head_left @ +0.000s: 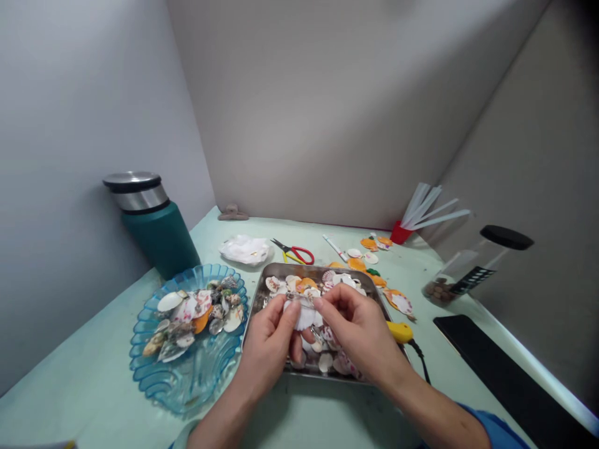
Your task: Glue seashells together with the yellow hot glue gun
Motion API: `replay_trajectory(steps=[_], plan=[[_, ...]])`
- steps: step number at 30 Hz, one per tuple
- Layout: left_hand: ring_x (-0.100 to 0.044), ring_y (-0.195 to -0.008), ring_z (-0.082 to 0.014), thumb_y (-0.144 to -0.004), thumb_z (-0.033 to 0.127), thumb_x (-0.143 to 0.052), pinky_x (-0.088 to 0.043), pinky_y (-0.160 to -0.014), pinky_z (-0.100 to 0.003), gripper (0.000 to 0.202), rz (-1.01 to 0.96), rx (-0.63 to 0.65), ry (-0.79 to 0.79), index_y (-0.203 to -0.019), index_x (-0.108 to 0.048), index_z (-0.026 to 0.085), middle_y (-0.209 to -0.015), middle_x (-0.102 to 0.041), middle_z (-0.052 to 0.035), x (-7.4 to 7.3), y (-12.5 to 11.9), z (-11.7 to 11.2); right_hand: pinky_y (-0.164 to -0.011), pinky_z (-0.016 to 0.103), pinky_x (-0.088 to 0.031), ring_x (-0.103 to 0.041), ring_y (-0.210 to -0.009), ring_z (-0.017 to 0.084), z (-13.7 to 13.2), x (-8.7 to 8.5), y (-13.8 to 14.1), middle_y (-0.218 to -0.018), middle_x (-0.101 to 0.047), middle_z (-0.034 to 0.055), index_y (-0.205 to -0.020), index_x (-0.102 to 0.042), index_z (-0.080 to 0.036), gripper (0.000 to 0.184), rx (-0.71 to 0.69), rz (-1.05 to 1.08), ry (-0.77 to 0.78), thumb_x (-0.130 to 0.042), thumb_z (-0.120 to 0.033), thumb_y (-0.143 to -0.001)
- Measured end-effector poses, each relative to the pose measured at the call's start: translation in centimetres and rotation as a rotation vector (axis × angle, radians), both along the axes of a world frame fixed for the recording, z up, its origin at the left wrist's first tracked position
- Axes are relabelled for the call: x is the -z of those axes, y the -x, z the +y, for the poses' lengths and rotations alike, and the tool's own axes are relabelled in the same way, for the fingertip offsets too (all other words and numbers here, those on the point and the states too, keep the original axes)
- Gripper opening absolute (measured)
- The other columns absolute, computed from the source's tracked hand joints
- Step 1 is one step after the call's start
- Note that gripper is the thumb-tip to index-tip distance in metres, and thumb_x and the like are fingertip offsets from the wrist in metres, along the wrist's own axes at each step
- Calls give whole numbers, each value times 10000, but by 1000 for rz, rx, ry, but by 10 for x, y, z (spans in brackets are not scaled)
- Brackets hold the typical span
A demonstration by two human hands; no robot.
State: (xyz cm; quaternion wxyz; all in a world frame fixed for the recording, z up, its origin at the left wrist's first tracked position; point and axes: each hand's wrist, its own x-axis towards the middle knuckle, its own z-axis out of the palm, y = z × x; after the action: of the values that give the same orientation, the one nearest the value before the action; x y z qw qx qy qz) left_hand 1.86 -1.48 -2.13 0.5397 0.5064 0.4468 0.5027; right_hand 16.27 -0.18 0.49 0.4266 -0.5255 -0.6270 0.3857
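Both my hands are raised over a metal tray (262,294) full of seashells. My left hand (269,346) and my right hand (358,330) pinch the same white scallop shell (305,317) between thumbs and fingertips, holding it just above the tray. A small metal piece shows at the shell's top edge; I cannot make out what it is. Several pink-and-white shells lie in the tray under my hands.
A blue glass dish (187,380) of mixed shells sits left. A green flask (156,224) stands behind it. Red scissors (297,252), a white bag (246,249), orange shells (374,277), a yellow corded tool (401,332), a black tablet (505,380), a clear jar (468,265) and sticks (428,209) surround the tray.
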Motion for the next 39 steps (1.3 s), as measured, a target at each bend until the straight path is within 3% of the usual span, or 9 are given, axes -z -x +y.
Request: replay_trajectory(steps=[39], plan=[[-461,-353,-80,-849,464,-513,-326,-345,-178,312,86,-81,-22,-700,-469,194,-503,-563,49,2,0,-2,-466,228,-340,-400,-488,104,-1,7,6,-530,-430,-64,-630,-461,-204,264,78,9,-19,-552,-381,-804]])
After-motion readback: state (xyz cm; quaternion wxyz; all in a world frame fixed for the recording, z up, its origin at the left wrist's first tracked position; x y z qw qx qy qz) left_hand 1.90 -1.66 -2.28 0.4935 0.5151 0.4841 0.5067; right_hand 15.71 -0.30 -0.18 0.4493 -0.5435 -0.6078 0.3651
